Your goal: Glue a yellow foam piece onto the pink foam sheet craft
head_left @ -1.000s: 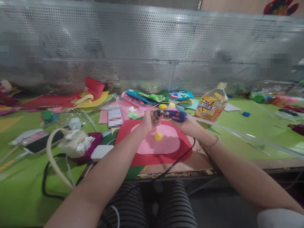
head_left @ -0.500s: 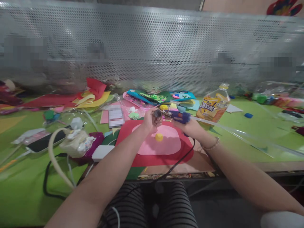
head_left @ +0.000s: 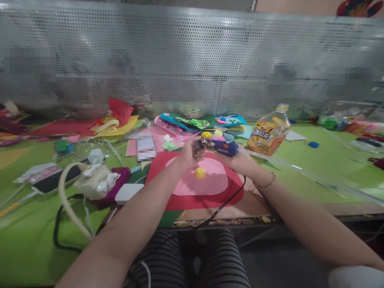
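In my right hand (head_left: 237, 159) is a blue hot glue gun (head_left: 223, 147), its nozzle pointing left. A long clear glue stick (head_left: 295, 166) runs out of its back to the right, and a black cord (head_left: 225, 205) hangs below. My left hand (head_left: 189, 152) is closed around a small dark, round, hollow-looking piece (head_left: 198, 146) close to the nozzle; I cannot tell if they touch. Below both hands lies a pink rounded sheet (head_left: 192, 186) on a larger red sheet (head_left: 159, 196). A yellow lump (head_left: 200, 173) sits on the pink one.
Right of the hands stands a clear plastic bottle (head_left: 268, 132) with an orange label. A power strip with plugs (head_left: 97, 180), a white adapter (head_left: 129, 194) and a phone (head_left: 57, 180) lie left. Decorated paper pieces (head_left: 195, 123) lie behind, before a perforated metal panel (head_left: 192, 52).
The glue gun has tilted slightly and shifted a little left and down, its nozzle nearer the dark piece. Both hands keep their holds.
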`<state>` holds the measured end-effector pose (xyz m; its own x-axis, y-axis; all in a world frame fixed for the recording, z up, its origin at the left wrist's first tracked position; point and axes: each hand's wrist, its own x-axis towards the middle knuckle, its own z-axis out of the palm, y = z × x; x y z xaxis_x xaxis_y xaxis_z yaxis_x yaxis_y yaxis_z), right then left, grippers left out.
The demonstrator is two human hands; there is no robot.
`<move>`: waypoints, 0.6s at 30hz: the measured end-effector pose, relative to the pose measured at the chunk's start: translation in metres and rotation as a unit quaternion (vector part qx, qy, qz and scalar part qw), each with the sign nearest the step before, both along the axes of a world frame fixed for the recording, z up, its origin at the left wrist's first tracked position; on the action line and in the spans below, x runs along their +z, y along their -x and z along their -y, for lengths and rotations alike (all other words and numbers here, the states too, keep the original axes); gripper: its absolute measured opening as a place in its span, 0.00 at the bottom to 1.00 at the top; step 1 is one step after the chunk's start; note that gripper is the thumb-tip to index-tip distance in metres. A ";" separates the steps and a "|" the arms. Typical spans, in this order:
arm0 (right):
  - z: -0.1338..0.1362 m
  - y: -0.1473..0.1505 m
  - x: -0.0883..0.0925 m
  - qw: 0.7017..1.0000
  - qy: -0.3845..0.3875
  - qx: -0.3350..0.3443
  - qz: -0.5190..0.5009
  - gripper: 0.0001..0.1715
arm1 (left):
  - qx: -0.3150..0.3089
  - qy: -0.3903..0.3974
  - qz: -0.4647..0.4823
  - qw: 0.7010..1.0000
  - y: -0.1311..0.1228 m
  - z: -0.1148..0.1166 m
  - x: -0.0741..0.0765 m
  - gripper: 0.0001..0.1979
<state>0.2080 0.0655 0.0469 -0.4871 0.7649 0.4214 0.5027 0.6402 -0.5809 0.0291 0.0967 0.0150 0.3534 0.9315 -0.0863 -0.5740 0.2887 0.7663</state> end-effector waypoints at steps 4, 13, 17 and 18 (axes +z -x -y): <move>-0.002 0.000 -0.002 1.000 -0.005 -0.003 -0.008 0.13 | 0.000 -0.009 0.000 1.000 0.000 -0.001 -0.001 0.15; -0.001 0.001 -0.001 1.000 -0.023 0.002 0.003 0.13 | 0.003 -0.015 0.007 1.000 0.001 -0.001 0.000 0.14; -0.001 0.001 -0.001 1.000 -0.024 -0.011 0.017 0.10 | 0.009 -0.017 -0.004 1.000 0.000 0.000 -0.001 0.14; -0.001 0.001 -0.002 1.000 -0.023 -0.014 0.015 0.10 | 0.012 -0.018 -0.007 1.000 -0.001 0.000 -0.001 0.14</move>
<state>0.2068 0.0664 0.0450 -0.4781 0.7587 0.4425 0.5379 0.6512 -0.5354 0.0301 0.0964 0.0145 0.3307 0.9420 -0.0568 -0.5699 0.2474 0.7836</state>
